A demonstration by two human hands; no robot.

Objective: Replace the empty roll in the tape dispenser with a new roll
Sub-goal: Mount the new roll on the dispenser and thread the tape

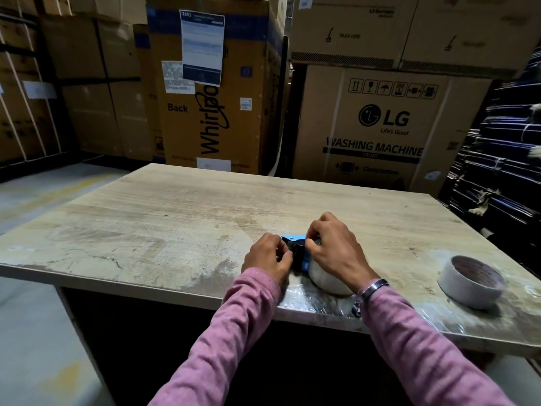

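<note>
A blue and black tape dispenser (295,244) lies on the wooden table (175,218) near its front edge, with a whitish roll (325,278) seated in it. My left hand (268,257) grips the dispenser's black left part. My right hand (333,247) closes over the top of the dispenser and the roll, hiding much of both. A second roll (471,281) with a brown cardboard core lies flat on the table to the right, apart from both hands.
Clear film (316,303) covers the table's front edge under the dispenser. Tall cardboard appliance boxes (377,127) stand behind the table. Dark stacked flat goods (503,171) rise at the right. Concrete floor (38,200) lies to the left.
</note>
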